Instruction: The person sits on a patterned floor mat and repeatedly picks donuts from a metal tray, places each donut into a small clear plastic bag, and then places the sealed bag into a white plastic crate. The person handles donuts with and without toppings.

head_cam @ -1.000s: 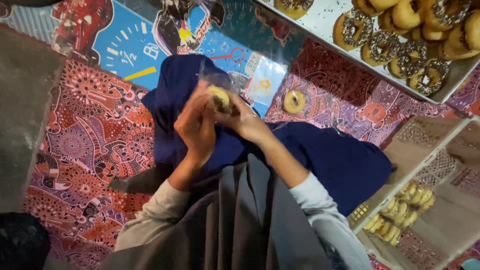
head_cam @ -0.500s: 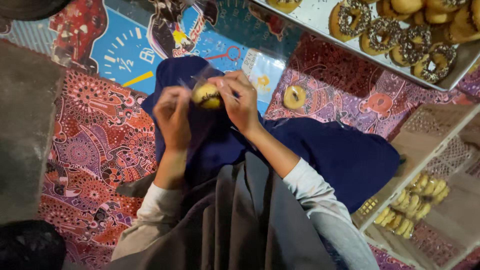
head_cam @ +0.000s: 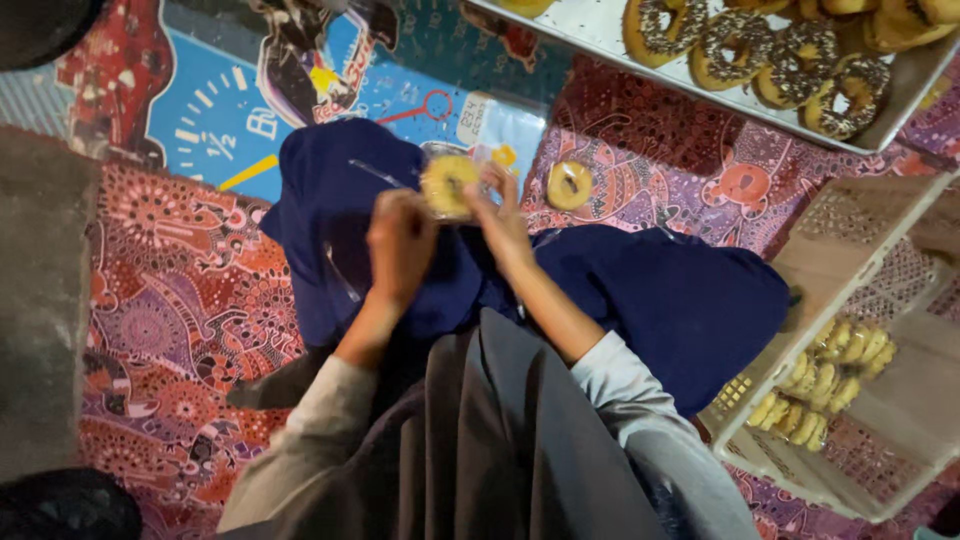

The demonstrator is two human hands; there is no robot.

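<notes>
Head view: left hand (head_cam: 402,245) and right hand (head_cam: 502,220) both closed on plain doughnut in clear plastic wrap (head_cam: 447,185), held over dark blue cloth (head_cam: 660,300) on lap. Second plain doughnut (head_cam: 569,184) lies on patterned mat (head_cam: 180,310), just right of hands. Tray (head_cam: 600,30) of sprinkled doughnuts (head_cam: 790,60) at mat far edge. Beige crate (head_cam: 850,230) with packed doughnuts at right.

A home floor serves as a small doughnut workshop: patterned mats (head_cam: 200,300), a metal tray (head_cam: 600,30) of sprinkled doughnuts (head_cam: 780,60), plastic baskets (head_cam: 860,240) holding packed ones.
</notes>
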